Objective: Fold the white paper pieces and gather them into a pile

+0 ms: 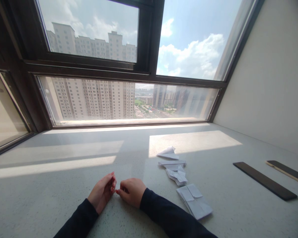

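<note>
On the pale stone sill below the window, the left hand (103,191) rests curled, fingertips meeting those of the right hand (132,191); both look loosely closed and seem to hold nothing, though the pinch hides anything tiny. Just right lie folded paper pieces (174,167) and a larger folded sheet (194,201), untouched. Reaching them would call for the right hand. Farther right, two dark flat strips (264,180), one cut off.

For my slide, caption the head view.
Both hands, left hand and right hand, rest fingertip-to-fingertip beside folded paper pieces.
</note>
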{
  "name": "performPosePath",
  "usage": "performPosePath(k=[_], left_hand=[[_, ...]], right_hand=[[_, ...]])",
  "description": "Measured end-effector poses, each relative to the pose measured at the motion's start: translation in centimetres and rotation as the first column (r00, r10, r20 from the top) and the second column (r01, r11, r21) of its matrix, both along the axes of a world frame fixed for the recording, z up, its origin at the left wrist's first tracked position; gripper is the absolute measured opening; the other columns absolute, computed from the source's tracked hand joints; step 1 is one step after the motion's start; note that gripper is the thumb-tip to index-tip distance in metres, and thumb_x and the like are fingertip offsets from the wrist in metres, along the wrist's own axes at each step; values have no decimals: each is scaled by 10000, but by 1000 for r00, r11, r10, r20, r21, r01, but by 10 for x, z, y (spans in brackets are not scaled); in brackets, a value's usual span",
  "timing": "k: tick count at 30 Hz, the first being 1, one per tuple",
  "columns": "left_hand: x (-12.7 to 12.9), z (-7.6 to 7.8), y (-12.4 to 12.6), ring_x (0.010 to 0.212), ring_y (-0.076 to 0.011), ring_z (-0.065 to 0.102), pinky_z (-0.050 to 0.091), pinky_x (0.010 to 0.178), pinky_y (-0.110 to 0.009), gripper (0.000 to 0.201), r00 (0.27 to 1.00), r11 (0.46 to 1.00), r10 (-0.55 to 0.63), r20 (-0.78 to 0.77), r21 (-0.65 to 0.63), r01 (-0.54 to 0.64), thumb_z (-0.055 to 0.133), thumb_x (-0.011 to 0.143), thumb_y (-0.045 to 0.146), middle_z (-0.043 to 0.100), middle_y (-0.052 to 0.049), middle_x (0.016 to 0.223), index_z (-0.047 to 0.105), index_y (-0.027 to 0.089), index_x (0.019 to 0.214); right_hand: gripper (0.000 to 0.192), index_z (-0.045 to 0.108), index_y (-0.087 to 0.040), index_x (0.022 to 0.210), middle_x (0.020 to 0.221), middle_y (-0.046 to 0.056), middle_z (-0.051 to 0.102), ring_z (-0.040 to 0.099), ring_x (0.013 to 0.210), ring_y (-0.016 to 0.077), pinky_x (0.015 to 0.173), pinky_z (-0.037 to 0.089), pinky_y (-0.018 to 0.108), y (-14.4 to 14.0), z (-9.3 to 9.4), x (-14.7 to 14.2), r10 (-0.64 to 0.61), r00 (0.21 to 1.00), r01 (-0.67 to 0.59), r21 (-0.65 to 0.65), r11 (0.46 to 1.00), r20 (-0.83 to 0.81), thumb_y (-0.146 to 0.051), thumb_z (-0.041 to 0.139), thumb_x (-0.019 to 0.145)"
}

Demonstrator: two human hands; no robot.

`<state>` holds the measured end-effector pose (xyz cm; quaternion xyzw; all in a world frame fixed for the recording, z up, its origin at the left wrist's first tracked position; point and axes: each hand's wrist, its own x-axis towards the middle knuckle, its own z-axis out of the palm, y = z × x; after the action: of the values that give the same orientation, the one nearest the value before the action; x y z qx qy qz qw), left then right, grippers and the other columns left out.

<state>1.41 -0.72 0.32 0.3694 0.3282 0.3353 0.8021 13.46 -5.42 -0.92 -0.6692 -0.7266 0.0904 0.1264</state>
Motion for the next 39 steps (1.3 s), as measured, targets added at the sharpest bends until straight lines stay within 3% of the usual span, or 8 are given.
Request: performPosePath(k=[39], left_hand=[[1,-3,3,371,-41,403,336,402,-164,178,1000,1000,-2,21,11,1,620,575,256,464,54,466,482,143,584]], right_hand=[[241,579,-204,682,662,-3,624,529,598,111,458,241,211,0,-1,0,8,1000,-9,17,1000,8,-376,417,730]])
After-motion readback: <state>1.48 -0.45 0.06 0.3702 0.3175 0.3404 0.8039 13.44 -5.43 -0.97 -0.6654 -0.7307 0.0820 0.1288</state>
